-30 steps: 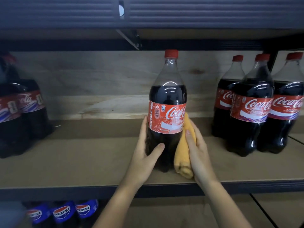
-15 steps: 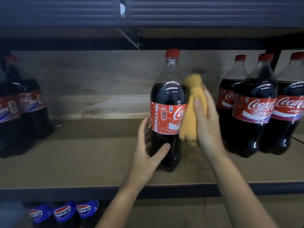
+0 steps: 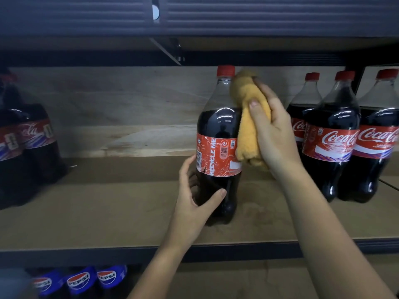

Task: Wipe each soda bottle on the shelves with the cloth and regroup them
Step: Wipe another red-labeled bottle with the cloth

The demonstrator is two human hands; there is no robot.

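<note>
The right hand (image 3: 273, 134) has its fingers (image 3: 255, 108) clamped on the yellow cloth (image 3: 248, 126), pressing it to the shoulder of the lone cola bottle (image 3: 218, 147) standing mid-shelf (image 3: 108, 212). The left hand (image 3: 194, 201) curls round the bottle's base, steadying it. Wiping is under way; next probably comes turning it, then setting it beside the grouped bottles (image 3: 336, 139).

- The shelf (image 3: 108, 212) is a brown board with a dark front edge and a pale wooden back panel.
- A Coca-Cola bottle (image 3: 218, 160) stands upright on it near the middle.
- To the right of that bottle, three Coca-Cola bottles (image 3: 336, 143) stand upright, close together.
- Well to its left, more cola bottles (image 3: 26, 147) stand, blurred.
- Below that bottle, on a lower shelf (image 3: 237, 281), Pepsi bottles (image 3: 79, 280) show their blue labels.
</note>
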